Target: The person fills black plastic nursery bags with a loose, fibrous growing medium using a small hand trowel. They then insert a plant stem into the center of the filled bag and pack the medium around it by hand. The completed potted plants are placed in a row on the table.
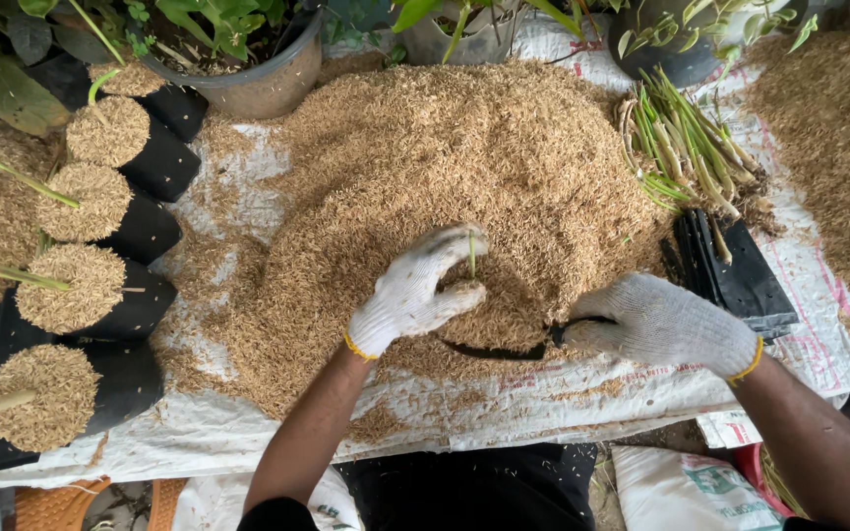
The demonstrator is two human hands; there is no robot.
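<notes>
Left hand (415, 293) in white glove closed around a thin green seedling (472, 254), held upright in a black planting bag (499, 346), right hand (656, 320) gripping the bag rim, apparently pulling it open, rice husk pile (445, 167) around, filled bags (81, 285) at left, seedling bundle (686, 143) well apart.

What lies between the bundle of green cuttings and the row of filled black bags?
In the head view, the big heap of rice husk fills the stretch between the cuttings and the filled black bags.
</notes>
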